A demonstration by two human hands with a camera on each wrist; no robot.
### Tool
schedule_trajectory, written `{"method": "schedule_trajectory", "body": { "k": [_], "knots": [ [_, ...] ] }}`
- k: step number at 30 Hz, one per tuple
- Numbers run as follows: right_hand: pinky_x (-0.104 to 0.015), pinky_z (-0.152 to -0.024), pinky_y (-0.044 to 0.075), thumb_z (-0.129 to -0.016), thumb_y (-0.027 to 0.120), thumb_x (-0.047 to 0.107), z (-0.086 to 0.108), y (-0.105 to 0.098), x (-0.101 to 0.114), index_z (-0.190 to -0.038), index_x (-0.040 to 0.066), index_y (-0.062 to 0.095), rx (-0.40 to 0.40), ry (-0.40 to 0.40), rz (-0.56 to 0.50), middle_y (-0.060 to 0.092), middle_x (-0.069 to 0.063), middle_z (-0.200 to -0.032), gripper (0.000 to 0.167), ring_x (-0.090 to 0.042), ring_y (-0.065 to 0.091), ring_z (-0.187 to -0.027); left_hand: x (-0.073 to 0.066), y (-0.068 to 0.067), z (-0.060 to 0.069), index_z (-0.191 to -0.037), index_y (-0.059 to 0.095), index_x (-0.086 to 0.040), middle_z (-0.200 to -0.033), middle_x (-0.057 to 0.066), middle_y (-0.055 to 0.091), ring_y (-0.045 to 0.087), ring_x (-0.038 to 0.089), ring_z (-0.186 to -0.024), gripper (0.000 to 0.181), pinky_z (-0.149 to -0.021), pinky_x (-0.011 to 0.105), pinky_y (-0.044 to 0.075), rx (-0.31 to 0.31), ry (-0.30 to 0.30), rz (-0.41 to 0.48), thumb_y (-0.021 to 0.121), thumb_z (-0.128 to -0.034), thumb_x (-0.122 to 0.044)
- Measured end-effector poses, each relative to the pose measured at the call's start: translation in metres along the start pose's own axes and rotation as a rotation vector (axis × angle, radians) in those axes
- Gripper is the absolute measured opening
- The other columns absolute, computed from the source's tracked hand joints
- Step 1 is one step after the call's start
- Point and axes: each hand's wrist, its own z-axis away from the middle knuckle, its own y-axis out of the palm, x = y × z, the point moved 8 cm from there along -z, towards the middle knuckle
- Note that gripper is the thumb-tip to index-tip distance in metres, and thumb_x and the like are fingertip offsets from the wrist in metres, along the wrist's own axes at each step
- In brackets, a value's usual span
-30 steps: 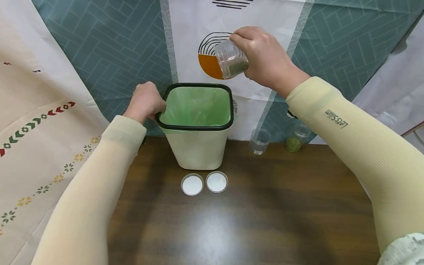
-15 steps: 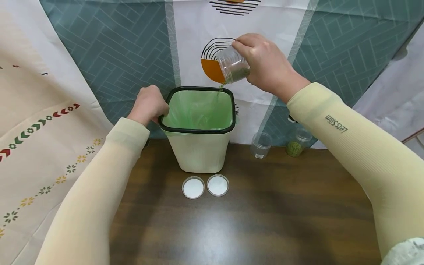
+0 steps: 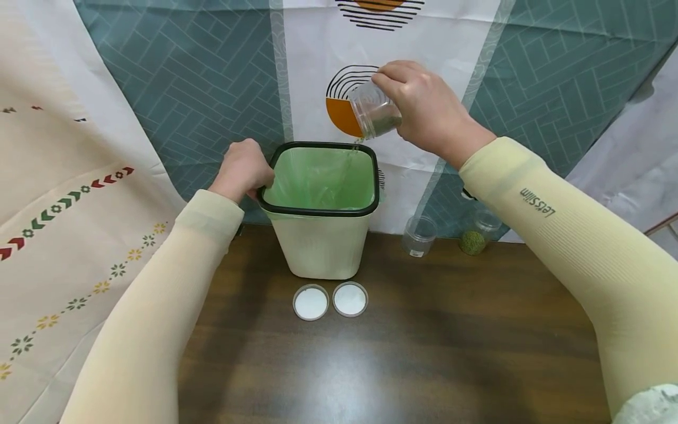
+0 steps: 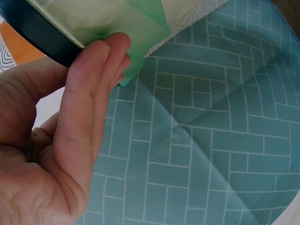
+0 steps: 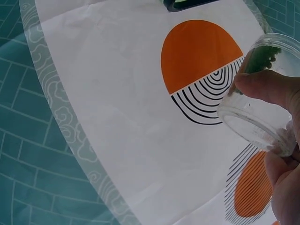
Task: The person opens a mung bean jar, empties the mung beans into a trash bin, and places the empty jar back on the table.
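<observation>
In the head view, my left hand grips the black rim of a pale green trash bin at its left side. A thin green bag lines the bin. The left wrist view shows the fingers straight against the rim's outside and the bag, with the thumb on the rim's other side. My right hand holds a clear plastic jar, tilted mouth-down above the bin's far right corner. Small green grains lie inside the jar, and a thin trickle falls from its mouth into the bin.
Two round lids with white discs, a left lid and a right lid, lie before the bin. To its right stand a clear jar and a jar of green beans. Patterned cloth hangs behind the brown table.
One second ago nothing fell from the tilted jar; half a second ago grains began dropping, and they still fall. The head view has shifted, so everything sits slightly lower. The left hand stays on the rim.
</observation>
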Motion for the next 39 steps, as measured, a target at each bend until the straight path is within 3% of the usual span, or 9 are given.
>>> {"method": "schedule_trajectory", "body": {
  "k": [11,18,27,39],
  "knots": [
    [-0.041,-0.106,0.039,-0.07,0.058,-0.019,-0.002,-0.002,0.004,-0.13,0.0,0.051,-0.007,-0.037,0.008,0.052,-0.016,-0.133,0.063,-0.031,0.044,-0.128,-0.001,-0.002,-0.002,-0.067,0.059,-0.002,-0.057,0.015,0.062,0.066,0.025,-0.048,0.007,-0.043,0.032,0.05,-0.015,0.014,0.004,0.052,-0.0699,-0.002],
    [-0.04,-0.107,0.038,-0.072,0.056,-0.02,-0.004,0.0,0.009,-0.13,0.0,0.051,-0.026,-0.104,0.01,0.052,-0.016,-0.133,0.061,-0.031,0.043,-0.129,-0.001,-0.001,-0.002,-0.066,0.059,-0.003,-0.057,0.015,0.062,0.065,0.025,-0.048,0.008,-0.042,0.031,0.05,-0.015,0.011,-0.001,0.052,-0.07,-0.002],
    [-0.042,-0.106,0.039,-0.069,0.05,-0.025,-0.003,0.007,0.019,-0.132,-0.002,0.05,0.033,-0.151,0.014,0.051,-0.018,-0.135,0.068,-0.032,0.042,-0.131,-0.002,0.001,-0.001,-0.064,0.057,-0.004,-0.058,0.015,0.062,0.065,0.025,-0.048,0.008,-0.041,0.03,0.049,-0.017,0.015,-0.006,0.052,-0.0704,-0.002],
    [-0.04,-0.104,0.042,-0.074,0.037,-0.028,-0.002,0.01,0.032,-0.13,-0.001,0.053,-0.014,-0.254,0.026,0.052,-0.015,-0.133,0.064,-0.029,0.04,-0.133,0.0,0.001,0.0,-0.064,0.058,-0.004,-0.057,0.015,0.062,0.066,0.026,-0.05,0.009,-0.041,0.03,0.048,-0.02,0.003,0.001,0.053,-0.0704,-0.002]
  ]
}}
